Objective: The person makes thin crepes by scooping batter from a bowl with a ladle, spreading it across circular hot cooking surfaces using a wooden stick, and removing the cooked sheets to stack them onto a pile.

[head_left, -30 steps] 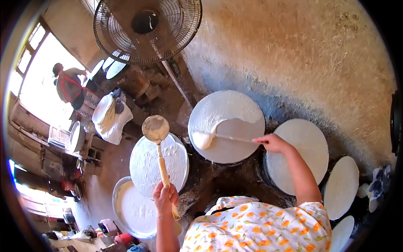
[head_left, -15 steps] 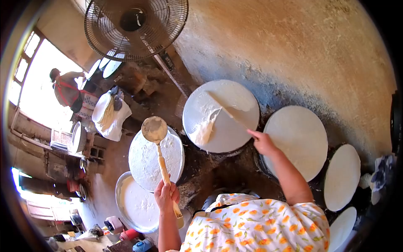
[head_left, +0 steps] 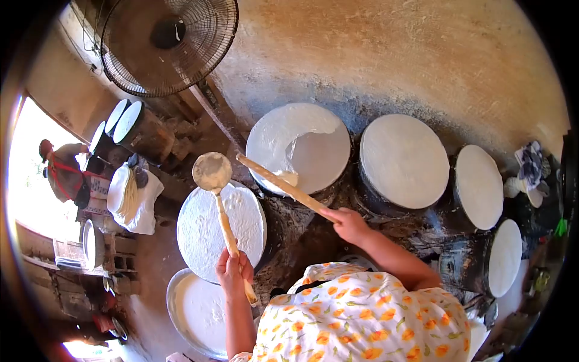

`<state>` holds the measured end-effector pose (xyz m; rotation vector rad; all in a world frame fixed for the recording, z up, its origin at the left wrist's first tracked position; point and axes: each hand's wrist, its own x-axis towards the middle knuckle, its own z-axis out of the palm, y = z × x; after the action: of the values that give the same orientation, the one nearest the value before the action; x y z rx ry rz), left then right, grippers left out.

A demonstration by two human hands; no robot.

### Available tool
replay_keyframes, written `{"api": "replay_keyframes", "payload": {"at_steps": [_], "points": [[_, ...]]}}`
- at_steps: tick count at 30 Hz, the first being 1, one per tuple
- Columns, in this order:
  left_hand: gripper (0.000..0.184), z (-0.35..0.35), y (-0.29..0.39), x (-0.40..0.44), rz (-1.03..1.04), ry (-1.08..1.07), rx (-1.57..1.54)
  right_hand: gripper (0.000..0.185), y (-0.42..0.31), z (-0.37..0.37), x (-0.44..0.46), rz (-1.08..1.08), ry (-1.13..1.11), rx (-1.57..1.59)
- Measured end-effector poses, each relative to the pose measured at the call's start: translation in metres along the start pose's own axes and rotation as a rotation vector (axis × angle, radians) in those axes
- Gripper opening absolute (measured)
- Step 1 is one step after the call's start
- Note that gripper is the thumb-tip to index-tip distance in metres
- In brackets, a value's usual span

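My left hand (head_left: 235,270) is wrapped round the wooden handle of a ladle (head_left: 212,172), its round bowl coated with pale batter and raised over a round vessel of lumpy white batter (head_left: 226,238). My right hand (head_left: 350,227) grips a long wooden stick (head_left: 284,187), which slants up and left across the front edge of a round griddle top (head_left: 319,158). White batter (head_left: 271,130) covers the left and far side of that griddle; a greyer patch shows at its right. A pale lump (head_left: 287,178) sits near the front edge, beside the stick.
More white-topped drums (head_left: 405,160) stand to the right along the stained wall (head_left: 392,54). A wide basin of white liquid (head_left: 199,308) is at lower left. A standing fan (head_left: 172,45) rises behind. Another person (head_left: 65,172) stands at far left near stacked round sheets (head_left: 123,193).
The stick has swung from the griddle's middle to its front left edge. White batter now covers more of the left and far side. The view has shifted; the ladle stays raised.
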<state>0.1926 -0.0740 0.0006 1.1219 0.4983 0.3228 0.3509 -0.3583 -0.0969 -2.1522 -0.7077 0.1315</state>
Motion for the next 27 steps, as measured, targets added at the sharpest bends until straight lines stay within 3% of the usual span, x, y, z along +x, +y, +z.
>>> {"api": "replay_keyframes", "payload": {"at_steps": [2, 4, 8, 13, 14, 17, 27], "points": [[0.025, -0.015, 0.005, -0.005, 0.002, -0.013, 0.009, 0.050, 0.002, 0.033, -0.009, 0.092, -0.019, -0.273], [0.024, -0.031, 0.010, -0.008, 0.009, -0.003, 0.021, 0.050, -0.007, 0.018, -0.027, 0.281, -0.159, -0.523], [0.019, -0.068, 0.011, -0.017, 0.027, -0.046, 0.013, 0.051, 0.008, -0.010, -0.075, 0.401, -0.087, -0.715], [0.020, -0.080, 0.012, -0.023, 0.034, -0.054, 0.012, 0.045, -0.048, 0.046, -0.033, 0.203, -0.074, -0.480], [0.021, -0.081, 0.013, -0.024, 0.022, -0.060, 0.000, 0.048, -0.050, 0.065, -0.020, 0.274, -0.162, -0.396], [0.023, -0.082, 0.013, -0.023, 0.006, -0.069, -0.001, 0.050, -0.049, 0.089, -0.009, 0.280, -0.146, -0.456], [0.015, -0.073, 0.004, -0.011, -0.023, -0.133, -0.005, 0.058, -0.006, 0.020, -0.092, 0.455, -0.059, -0.687]]}}
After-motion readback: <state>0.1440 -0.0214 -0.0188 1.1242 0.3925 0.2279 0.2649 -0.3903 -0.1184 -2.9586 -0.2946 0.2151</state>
